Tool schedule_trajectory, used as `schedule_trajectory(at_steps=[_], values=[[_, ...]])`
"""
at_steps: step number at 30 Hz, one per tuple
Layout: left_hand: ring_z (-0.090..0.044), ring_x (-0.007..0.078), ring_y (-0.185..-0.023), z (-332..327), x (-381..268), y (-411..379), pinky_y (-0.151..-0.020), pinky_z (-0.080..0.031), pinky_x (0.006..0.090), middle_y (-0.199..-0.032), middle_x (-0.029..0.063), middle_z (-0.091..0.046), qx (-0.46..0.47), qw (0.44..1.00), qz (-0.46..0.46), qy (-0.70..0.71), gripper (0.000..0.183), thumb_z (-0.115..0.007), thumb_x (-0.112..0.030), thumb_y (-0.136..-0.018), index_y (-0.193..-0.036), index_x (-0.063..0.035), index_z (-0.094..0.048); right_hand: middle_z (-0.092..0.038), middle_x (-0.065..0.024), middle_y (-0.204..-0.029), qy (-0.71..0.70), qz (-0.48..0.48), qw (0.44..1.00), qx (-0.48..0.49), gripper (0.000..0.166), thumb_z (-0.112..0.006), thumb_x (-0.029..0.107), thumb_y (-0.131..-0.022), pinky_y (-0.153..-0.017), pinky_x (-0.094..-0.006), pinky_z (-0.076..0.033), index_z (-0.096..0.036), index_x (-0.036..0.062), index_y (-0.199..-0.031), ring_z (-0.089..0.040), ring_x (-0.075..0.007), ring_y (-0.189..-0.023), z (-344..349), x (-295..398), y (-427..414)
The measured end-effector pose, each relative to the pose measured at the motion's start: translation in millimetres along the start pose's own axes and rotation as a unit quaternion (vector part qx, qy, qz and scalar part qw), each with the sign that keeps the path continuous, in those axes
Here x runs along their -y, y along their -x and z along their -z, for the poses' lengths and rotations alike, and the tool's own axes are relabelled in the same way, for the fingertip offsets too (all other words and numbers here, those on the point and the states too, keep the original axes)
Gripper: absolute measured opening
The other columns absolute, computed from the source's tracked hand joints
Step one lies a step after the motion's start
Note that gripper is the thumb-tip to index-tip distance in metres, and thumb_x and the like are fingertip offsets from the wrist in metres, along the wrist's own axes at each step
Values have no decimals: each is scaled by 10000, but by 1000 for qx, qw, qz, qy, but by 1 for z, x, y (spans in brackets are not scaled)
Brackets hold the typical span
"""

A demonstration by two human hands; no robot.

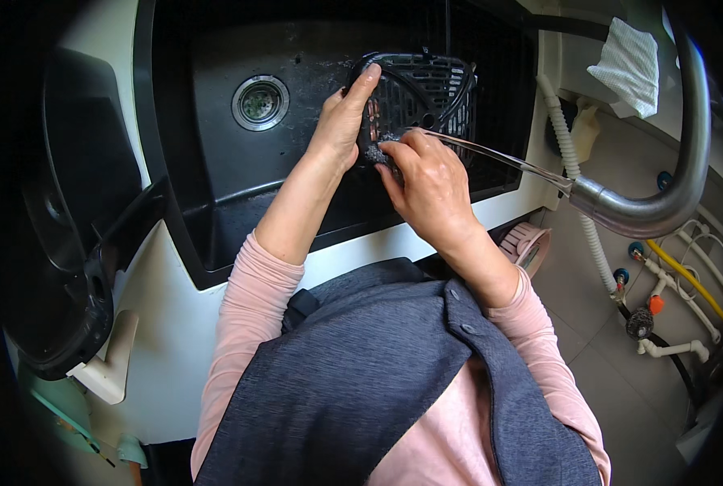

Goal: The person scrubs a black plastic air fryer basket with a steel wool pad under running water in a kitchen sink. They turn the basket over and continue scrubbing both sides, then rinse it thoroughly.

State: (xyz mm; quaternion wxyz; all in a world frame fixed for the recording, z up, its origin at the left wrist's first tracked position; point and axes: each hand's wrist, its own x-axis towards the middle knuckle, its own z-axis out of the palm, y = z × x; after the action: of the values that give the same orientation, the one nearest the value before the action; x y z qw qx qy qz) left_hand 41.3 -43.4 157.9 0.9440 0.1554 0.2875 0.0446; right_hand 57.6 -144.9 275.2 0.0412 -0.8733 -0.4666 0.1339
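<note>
My left hand [340, 124] grips the left rim of a black slotted plastic tray [425, 91], with the thumb over its top edge. The tray is tilted and held over the black sink [215, 158]. At its near left corner, my right hand [434, 182] presses a grey, glinting clump that looks like a wire scourer [375, 154]; the fingers hide most of it. A stream of water [495, 152] runs from the metal faucet [635, 209] to the knuckles of my right hand and the tray. Both hands look wet.
The round metal drain [260, 103] lies left of the tray. A large black plastic part [88, 133] stands on the counter [173, 340] at left. To the right are a white paper towel [629, 67], a corrugated hose [565, 130], pipes and a pink basket [525, 243].
</note>
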Motion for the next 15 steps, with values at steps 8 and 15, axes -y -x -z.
schedule_trajectory(at_steps=[8, 15], values=[[-586, 102, -576, -5, 11, -3, -508, -487, 231, -717, 36, -614, -39, 999, -2, 2, 286, -622, -326, -836, -853, -41, -596, -557, -113, -755, 99, -13, 995, -18, 142, -672, 118, -725, -614, -377, -477, -614, 28, -818, -584, -297, -709, 8, -34, -23], [-548, 84, -533, -8, 10, -3, -471, -452, 227, -656, 7, -574, -35, 999, 3, 13, 264, -610, -323, -847, -802, -64, -584, -555, -118, -751, 149, -62, 987, 0, 126, -674, 101, -720, -586, -367, -485, -605, 20, -788, -586, -293, -673, 15, -43, -33]])
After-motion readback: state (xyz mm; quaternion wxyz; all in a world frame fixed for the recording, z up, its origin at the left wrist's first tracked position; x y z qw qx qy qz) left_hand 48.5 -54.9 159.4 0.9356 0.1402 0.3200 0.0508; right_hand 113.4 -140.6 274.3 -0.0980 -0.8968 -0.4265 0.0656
